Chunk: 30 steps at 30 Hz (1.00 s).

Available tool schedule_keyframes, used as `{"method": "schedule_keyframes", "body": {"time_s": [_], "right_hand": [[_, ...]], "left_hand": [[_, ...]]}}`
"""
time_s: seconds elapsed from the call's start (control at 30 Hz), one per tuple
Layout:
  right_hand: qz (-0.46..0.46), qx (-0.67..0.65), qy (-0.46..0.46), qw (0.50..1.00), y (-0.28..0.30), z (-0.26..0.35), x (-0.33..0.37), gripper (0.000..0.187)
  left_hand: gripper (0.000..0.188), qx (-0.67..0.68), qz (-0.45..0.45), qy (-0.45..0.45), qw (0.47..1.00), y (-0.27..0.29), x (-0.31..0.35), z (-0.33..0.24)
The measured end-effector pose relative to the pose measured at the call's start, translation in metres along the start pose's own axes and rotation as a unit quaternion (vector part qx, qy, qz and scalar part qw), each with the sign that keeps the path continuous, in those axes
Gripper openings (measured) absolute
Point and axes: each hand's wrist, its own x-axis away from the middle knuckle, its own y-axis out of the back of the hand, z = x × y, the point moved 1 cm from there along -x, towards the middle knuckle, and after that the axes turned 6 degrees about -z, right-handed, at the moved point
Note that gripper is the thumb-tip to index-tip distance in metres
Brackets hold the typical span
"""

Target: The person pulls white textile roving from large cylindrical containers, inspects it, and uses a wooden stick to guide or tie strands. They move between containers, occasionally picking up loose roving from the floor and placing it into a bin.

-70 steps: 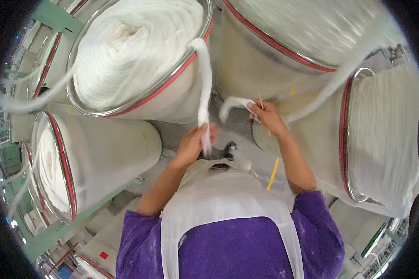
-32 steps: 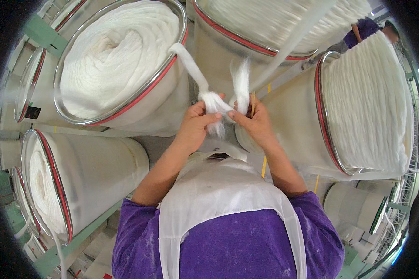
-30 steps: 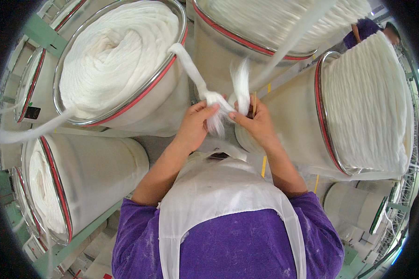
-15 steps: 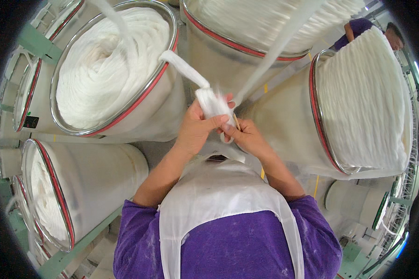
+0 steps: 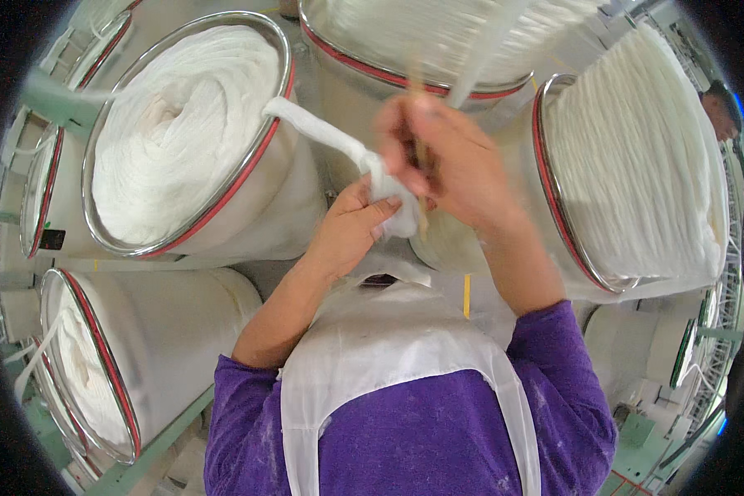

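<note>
My left hand [image 5: 349,227] is closed around a loose, fluffy end of white fibre sliver [image 5: 402,213]. From that hand the soft rope of sliver runs up and left to the rim of a large can [image 5: 283,124] filled with coiled white sliver [image 5: 182,124]. Just above and right of it, my right hand [image 5: 455,161] is raised and smeared by motion, its fingers curled around a thin tan stick [image 5: 416,78]. Another pale strand [image 5: 481,58] comes down from above toward the right hand; its lower end is hidden behind that hand.
More cans of white sliver stand around me: one at the lower left [image 5: 165,331], one straight ahead [image 5: 339,74] and one at the right [image 5: 546,178], with metal rims and red bands. A person [image 5: 722,112] is at the far right edge. Green machine frames [image 5: 66,103] lie at the sides.
My right hand has lifted up and away from the left hand, carrying the stick. The left hand stays on the sliver, which now hangs bunched. The person at the right has shifted outward in the picture.
</note>
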Motion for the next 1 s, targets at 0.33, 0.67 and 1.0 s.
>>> {"method": "schedule_keyframes", "body": {"time_s": [0.33,0.67,1.0], "right_hand": [[0.011,0.17,-0.031,0.985,-0.012,-0.008,-0.036,0.029],[0.095,0.412,0.038,0.905,0.002,0.024,-0.018,0.031],[0.119,0.373,0.081,0.917,0.009,0.02,-0.023,0.023]], "left_hand": [[0.037,-0.086,0.042,0.026,0.995,0.008,0.012,-0.005],[0.026,-0.228,-0.052,-0.032,0.972,0.012,0.01,-0.008],[0.026,-0.167,0.033,-0.033,0.985,0.001,0.016,-0.009]]}}
